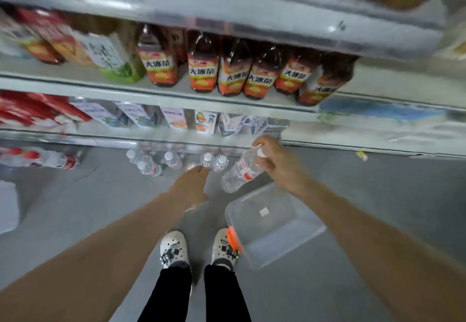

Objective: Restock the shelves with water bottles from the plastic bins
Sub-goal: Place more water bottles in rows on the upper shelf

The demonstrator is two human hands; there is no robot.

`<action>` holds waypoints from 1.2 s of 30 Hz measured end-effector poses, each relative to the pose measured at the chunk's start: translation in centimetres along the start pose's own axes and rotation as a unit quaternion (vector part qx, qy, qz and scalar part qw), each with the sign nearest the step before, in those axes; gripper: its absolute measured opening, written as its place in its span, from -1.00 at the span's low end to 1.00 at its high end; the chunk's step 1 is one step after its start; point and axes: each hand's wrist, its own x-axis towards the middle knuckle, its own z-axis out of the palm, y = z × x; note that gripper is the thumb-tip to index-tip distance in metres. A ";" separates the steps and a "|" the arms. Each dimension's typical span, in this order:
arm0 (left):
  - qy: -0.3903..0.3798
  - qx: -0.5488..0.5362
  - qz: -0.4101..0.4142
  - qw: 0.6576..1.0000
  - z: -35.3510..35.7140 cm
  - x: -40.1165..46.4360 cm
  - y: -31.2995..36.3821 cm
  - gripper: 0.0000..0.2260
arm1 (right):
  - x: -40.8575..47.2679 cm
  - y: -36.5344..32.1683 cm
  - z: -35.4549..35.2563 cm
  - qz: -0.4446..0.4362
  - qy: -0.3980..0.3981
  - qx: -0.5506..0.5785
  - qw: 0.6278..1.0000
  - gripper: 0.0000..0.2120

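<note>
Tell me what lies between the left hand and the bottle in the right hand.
In the head view, only bare grey floor separates the left hand from the water bottle gripped by the right hand.

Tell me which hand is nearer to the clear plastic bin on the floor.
Right. The right hand, gripping a water bottle by its neck, hangs just above the bin's far edge. The left hand reaches toward the bottom-shelf bottles, farther off to the bin's left.
</note>
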 end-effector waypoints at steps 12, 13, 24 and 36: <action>0.176 -0.121 0.196 0.957 -23.2 -23.1 15.8 -0.33 | -11.3 -26.7 -29.8 -0.137 0.246 -0.095 0.955 -0.73; 0.200 -0.140 0.209 0.947 -24.8 -24.7 16.8 -0.31 | -11.9 -28.8 -31.9 -0.138 0.273 -0.102 0.947 -0.72; 0.411 -0.141 0.260 0.862 -39.7 -38.8 21.8 -0.54 | -17.6 -45.9 -47.6 -0.194 0.454 -0.057 0.868 -0.69; 0.498 -0.163 0.314 0.792 -52.9 -48.2 25.3 -0.45 | -19.4 -48.3 -59.5 -0.180 0.615 -0.114 0.759 -0.65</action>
